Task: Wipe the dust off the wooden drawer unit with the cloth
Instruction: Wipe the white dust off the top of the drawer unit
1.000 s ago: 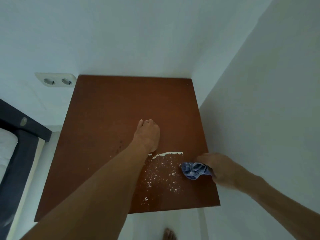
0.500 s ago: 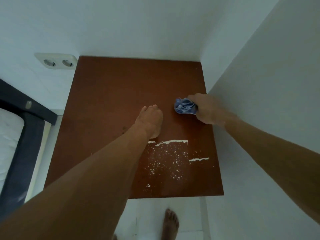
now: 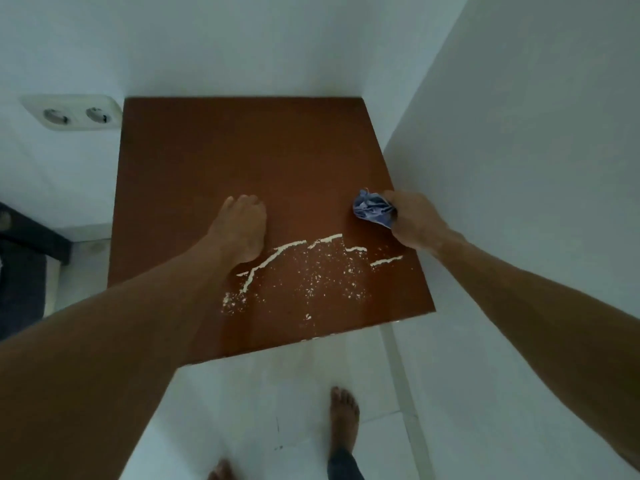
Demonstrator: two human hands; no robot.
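Far left: dark bed frame at the edge of view, low against the wall. Above it a white double wall socket, just beside the back left corner of the wooden drawer unit. Unit is seen from above, reddish-brown top, tucked into a white corner: back edge against the rear wall, right edge against the side wall. Left hand lies palm down on the top around mid-surface, fingers held together and pointing away, forearm coming in from bottom left; it grips nothing. Just near side of that hand starts the dust: white powder pushed into thin broken ridges running left to right, one curling down toward the left forearm, shorter ones toward the right edge, with loose specks scattered over the front half of the top and a small clump near the front edge. Back half of the top looks clean. Right of the ridges, the cloth: blue, crumpled into a ball, on the top near the right edge, just beyond the ridge line. Right hand is closed around it, fingers curled over the bunched fabric, knuckles up, forearm coming in from the lower right along the side wall. Below the unit's front edge: white tiled floor, one bare foot right of centre, toes of the other foot at the bottom edge.
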